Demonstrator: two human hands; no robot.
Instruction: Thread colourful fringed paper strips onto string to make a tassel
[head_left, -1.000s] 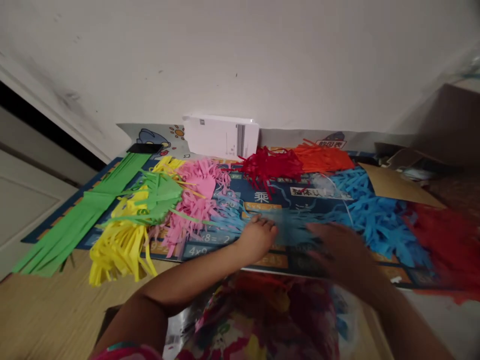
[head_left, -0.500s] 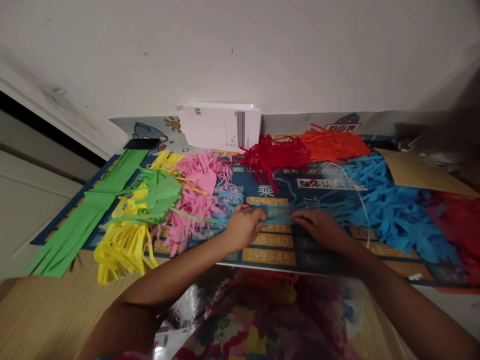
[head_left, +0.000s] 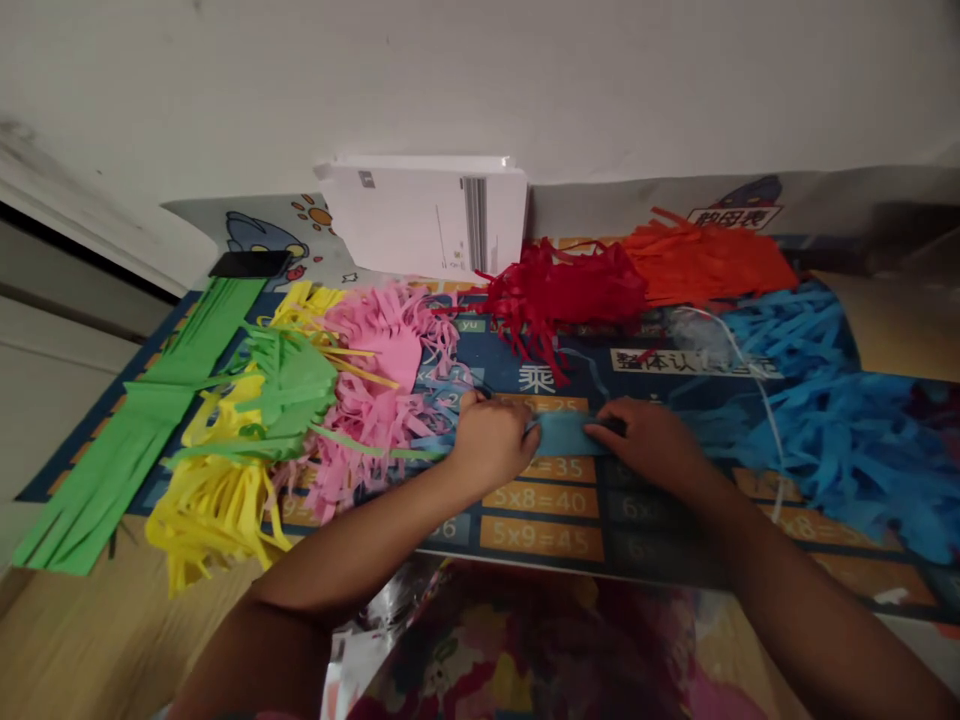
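Head view: nearest, at six o'clock, shows a dark-blue mat printed with sums (head_left: pixel 540 538), and between eight and nine hangs limp yellow fringed paper (head_left: pixel 217 530). Over the mat's middle, the person's left hand (head_left: pixel 491 435) curls its fingers around one side of a flat, light-blue, paper-like band (head_left: pixel 562 433); the right hand (head_left: pixel 649 440), at three from it, pinches the other side between thumb and fingers. The band lies level between them, fringed strands spreading past both hands. It looks light, soft and easily torn, and its strands would probably tangle; the uncut middle seems the surest hold, pinched flat, rather than the fringe. A brighter-blue fringed paper heap (head_left: pixel 855 450) sits at three, pink fringed paper (head_left: pixel 382 350) at ten. Farther off, crimson shredded paper (head_left: pixel 566 290) lies at twelve, orange fringed paper (head_left: pixel 709 262) towards one, and a white rectangular box (head_left: pixel 420 220) stands at eleven.
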